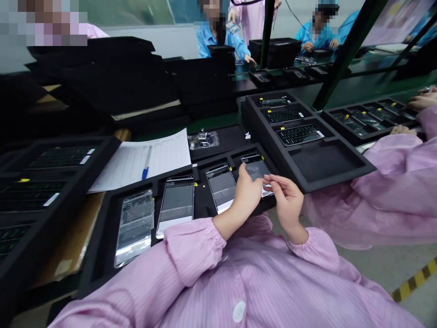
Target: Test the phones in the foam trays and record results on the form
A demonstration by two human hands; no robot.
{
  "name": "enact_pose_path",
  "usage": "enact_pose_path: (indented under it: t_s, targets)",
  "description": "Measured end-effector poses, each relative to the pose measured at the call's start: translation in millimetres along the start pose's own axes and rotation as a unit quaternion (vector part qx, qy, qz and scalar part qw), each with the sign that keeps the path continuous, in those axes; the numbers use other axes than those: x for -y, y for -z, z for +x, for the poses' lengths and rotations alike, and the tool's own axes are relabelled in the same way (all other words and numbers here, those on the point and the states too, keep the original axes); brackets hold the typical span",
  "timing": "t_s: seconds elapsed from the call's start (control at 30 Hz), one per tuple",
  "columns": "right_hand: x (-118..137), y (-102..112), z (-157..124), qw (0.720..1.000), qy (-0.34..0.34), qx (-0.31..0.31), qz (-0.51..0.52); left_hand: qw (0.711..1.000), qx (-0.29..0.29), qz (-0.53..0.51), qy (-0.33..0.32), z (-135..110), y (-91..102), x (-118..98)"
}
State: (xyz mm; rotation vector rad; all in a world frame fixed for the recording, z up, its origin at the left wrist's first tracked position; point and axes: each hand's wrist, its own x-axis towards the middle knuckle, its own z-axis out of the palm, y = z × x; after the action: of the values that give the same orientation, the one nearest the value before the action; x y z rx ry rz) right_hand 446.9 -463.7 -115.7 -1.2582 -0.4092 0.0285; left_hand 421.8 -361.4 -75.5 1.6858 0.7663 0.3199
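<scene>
My left hand [246, 190] is over the rightmost phone [254, 166], with its fingers curled and partly hidden. My right hand [287, 197] pinches thumb against fingertips at the phone's lower right, close to the left fingers. Anything held in either hand is too small or hidden to make out. The phone lies face up with its screen lit, in a slot of a black foam tray [200, 209]. To its left in the same tray lie a second phone [220, 184], a third phone [176, 200] and a phone under shiny film [134, 223].
At right stands a black tray [303, 180] with several phones; another tray [20, 237] is at left. A paper sheet [116, 161] with a blue pen [145, 171] and a bag of small parts [204, 140] lie behind. A co-worker's pink sleeve [378, 168] is close on the right.
</scene>
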Motion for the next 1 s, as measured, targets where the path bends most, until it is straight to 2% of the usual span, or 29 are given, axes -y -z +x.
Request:
enact_pose_path:
  t_s: [0.13,0.23,0.33,0.43,0.6,0.83,1.0]
  targets:
    - [14,0,-10,0.998,-0.033,-0.009,0.043,0.992,0.012,-0.105,0.072,14,-2.2,-5]
    - [24,3,-18,0.996,-0.069,0.032,0.056,0.980,0.033,-0.170,0.099,20,8.8,-14]
    - [32,4,-23,0.980,-0.148,0.097,0.086,0.969,0.033,-0.232,0.080,15,26.2,-26]
    - [36,-1,-24,0.963,-0.196,0.128,0.136,0.959,0.035,-0.274,0.057,3,39.4,-36]
    - [39,-8,-23,0.951,-0.220,0.117,0.185,0.950,0.033,-0.306,0.041,-10,43.5,-40]
    - [40,-11,-25,0.945,-0.229,0.102,0.208,0.947,0.027,-0.319,0.011,-14,44.6,-40]
    - [34,-13,-23,0.954,-0.223,0.096,0.177,0.944,0.013,-0.327,-0.034,-17,45.5,-37]
